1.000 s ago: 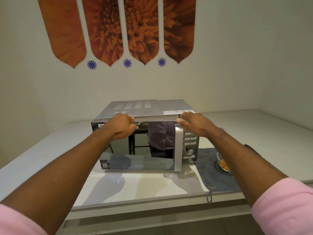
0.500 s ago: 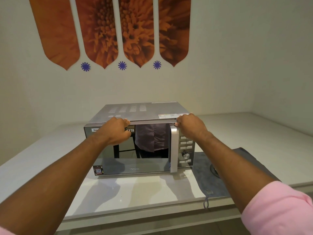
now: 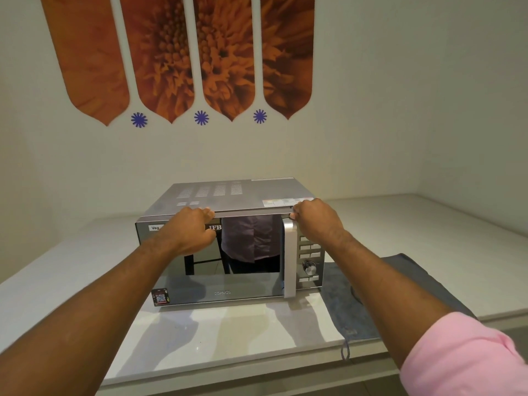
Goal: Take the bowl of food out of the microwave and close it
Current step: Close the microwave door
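On the pale surface (image 3: 228,332), against the far wall: a silver microwave (image 3: 237,195), door (image 3: 223,284) shut flush, mirror-dark and reflecting a clothed torso. Along its top front edge, both hands. Left hand (image 3: 191,232) curled loosely over the door's upper left part, fingers (image 3: 207,214) hooked on the top edge, covering part of the printed logo; holding nothing loose. Right hand (image 3: 317,221) closed around the top of the vertical handle (image 3: 289,261), fingertips at the corner where door meets control panel (image 3: 310,258). Right of the handle, rows of buttons and a round knob (image 3: 309,267). At the door's near left corner, a small sticker (image 3: 160,297). Just right of the microwave, partly under the right forearm, a grey cloth (image 3: 351,318) spread on the surface, a loop hanging over the near edge. Bowl not visible; cannot tell where. Pink sleeve (image 3: 463,358) at the near right. On the wall above, orange flower panels (image 3: 177,52) with three blue stars (image 3: 201,118) beneath.
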A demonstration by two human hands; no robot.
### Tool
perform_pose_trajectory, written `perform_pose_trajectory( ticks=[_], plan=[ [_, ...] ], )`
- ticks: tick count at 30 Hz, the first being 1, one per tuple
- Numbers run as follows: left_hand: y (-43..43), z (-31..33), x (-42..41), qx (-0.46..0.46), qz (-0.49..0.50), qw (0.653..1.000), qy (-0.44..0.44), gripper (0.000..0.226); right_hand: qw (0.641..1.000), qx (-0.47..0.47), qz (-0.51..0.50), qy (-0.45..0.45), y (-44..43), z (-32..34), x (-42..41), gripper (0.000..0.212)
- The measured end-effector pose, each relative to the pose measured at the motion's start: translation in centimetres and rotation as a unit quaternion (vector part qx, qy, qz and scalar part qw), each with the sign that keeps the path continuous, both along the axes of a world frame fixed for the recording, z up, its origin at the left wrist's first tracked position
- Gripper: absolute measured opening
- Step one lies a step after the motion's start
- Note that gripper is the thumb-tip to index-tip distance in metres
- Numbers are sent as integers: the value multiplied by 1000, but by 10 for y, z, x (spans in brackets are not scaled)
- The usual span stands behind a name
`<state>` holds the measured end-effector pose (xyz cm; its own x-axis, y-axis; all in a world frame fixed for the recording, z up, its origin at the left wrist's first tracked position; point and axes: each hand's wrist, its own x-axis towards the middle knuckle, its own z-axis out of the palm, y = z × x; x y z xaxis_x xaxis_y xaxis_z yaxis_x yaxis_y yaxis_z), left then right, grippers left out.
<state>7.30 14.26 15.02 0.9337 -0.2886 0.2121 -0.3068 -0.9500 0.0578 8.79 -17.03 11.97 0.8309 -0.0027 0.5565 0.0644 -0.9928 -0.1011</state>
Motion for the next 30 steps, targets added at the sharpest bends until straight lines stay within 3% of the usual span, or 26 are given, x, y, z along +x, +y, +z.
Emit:
perform_pose_trajectory(
  ticks=[8,22,30],
  plan=[
    [0,-1,-1,-7,-1,1000,-5,70,1000,0,-4,1,2,1,-2,31],
    [-5,-2,-4,-8,-1,1000,-10,79,1000,11,-18,-1,6,6,-4,30],
    [-3,-19,16,-29,4,999,-25,69,999,-4,-25,-19,10,5,-3,27]
  ],
)
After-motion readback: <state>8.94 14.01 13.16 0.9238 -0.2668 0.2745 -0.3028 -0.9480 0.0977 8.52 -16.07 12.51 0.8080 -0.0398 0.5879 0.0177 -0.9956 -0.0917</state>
